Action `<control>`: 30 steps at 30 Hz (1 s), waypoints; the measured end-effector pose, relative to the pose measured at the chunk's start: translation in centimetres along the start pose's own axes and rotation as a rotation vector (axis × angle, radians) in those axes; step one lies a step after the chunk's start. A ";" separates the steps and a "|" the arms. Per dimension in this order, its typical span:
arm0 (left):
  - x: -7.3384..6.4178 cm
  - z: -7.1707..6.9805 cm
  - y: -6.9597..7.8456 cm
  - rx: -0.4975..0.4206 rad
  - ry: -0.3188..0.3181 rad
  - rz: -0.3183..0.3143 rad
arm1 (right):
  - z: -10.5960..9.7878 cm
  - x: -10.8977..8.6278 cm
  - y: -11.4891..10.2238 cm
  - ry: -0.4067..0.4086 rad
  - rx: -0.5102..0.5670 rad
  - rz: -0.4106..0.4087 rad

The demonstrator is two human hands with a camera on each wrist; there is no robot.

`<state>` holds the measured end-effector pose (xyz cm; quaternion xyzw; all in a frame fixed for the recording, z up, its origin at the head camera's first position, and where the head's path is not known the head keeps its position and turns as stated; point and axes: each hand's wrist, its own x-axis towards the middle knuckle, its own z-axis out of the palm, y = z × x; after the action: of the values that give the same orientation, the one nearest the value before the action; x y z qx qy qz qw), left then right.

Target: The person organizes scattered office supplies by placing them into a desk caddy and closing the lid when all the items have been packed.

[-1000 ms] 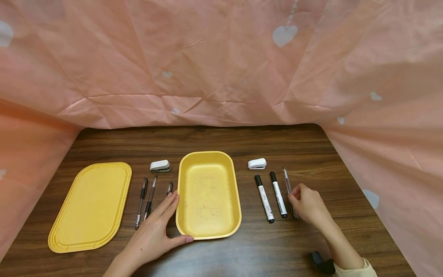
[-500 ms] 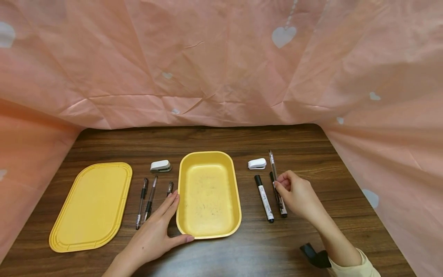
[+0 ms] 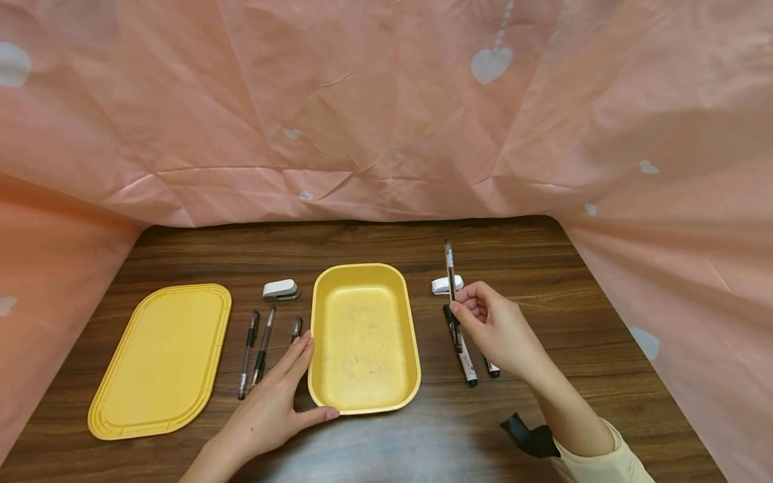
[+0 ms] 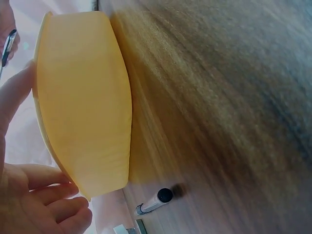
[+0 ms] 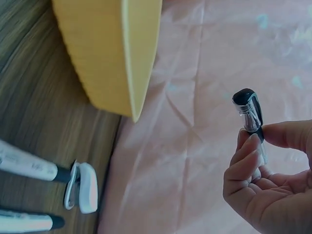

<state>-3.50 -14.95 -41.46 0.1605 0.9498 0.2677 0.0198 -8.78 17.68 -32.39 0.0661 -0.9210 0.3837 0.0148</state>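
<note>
In the head view my right hand (image 3: 498,329) pinches a clear gel pen (image 3: 449,268) between thumb and fingers. The pen is raised over the left whiteboard marker (image 3: 466,362) and in front of a white stapler (image 3: 443,286). Its black, clipped end (image 5: 247,105) points up in the right wrist view. My left hand (image 3: 272,402) spans the near left corner of a yellow plastic box (image 3: 362,349), fingers extended on its left rim and thumb at the near rim. Nothing lies inside the box. A second marker (image 3: 493,367) is mostly hidden behind my right hand.
A flat yellow lid (image 3: 160,362) lies at the left. Between it and the box are several gel pens (image 3: 249,349), one partly covered by my left hand, and another small stapler (image 3: 280,290). A pink curtain (image 3: 374,107) hangs behind the wood-grain table (image 3: 386,446).
My right hand has picked up the gel pen from right of the markers and carried it left, toward the box. The left hand stays at the box's corner.
</note>
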 end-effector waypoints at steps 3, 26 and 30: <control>0.0 0.1 0.0 -0.005 -0.003 0.000 | 0.3 0.1 -0.6 -0.006 0.029 -0.009; 0.0 -0.1 0.1 -0.004 -0.007 -0.014 | 3.6 2.0 -5.8 -0.129 0.242 -0.038; 0.1 -0.1 0.1 -0.004 -0.004 -0.009 | 4.6 2.2 -6.4 -0.158 0.272 -0.021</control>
<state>-3.56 -14.86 -41.35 0.1569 0.9500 0.2690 0.0234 -10.00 9.75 -30.95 0.1069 -0.8582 0.4982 -0.0627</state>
